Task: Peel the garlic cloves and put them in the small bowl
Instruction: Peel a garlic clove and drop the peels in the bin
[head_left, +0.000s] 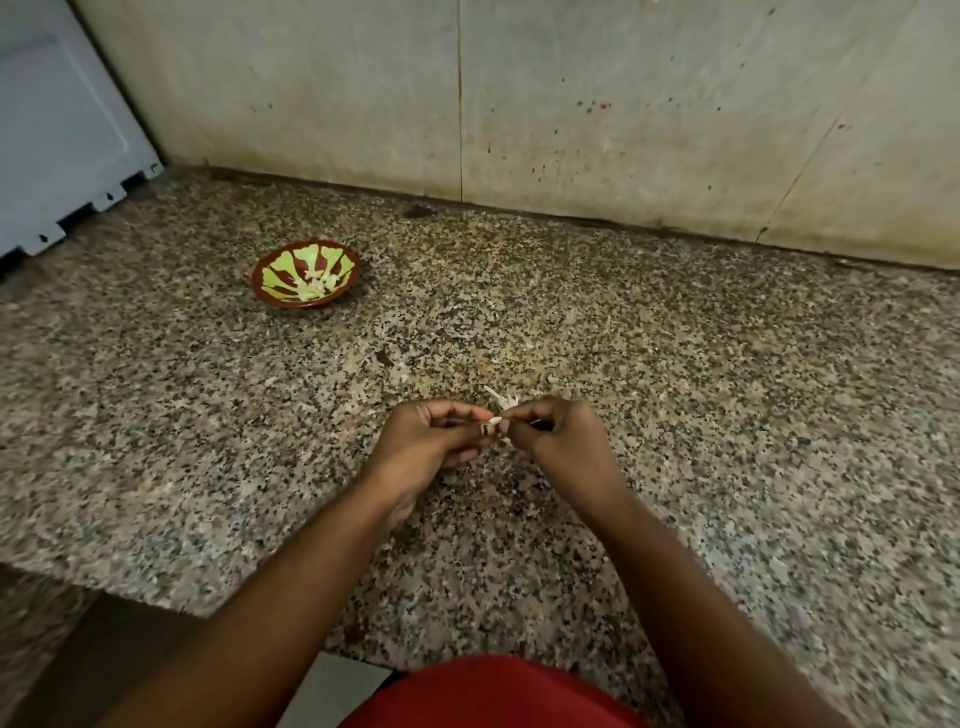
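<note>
- Head view: both hands meet at 6 o'clock over the speckled granite counter (675, 364); the left hand (431, 436) and right hand (556, 436) each pinch, fingertips together, a small pale papery garlic clove (501, 423) held between them.
- The clove's long axis is too small to tell.
- The small red-brown bowl with green glazed stripes (270, 291) sits at 10 o'clock, well apart, nearer the left hand; pale peeled pieces lie inside.
- Dry skin flakes (501, 397) lie just beyond the fingers.

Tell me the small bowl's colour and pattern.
Small bowl: red-brown with light green radiating patches inside; head view.
</note>
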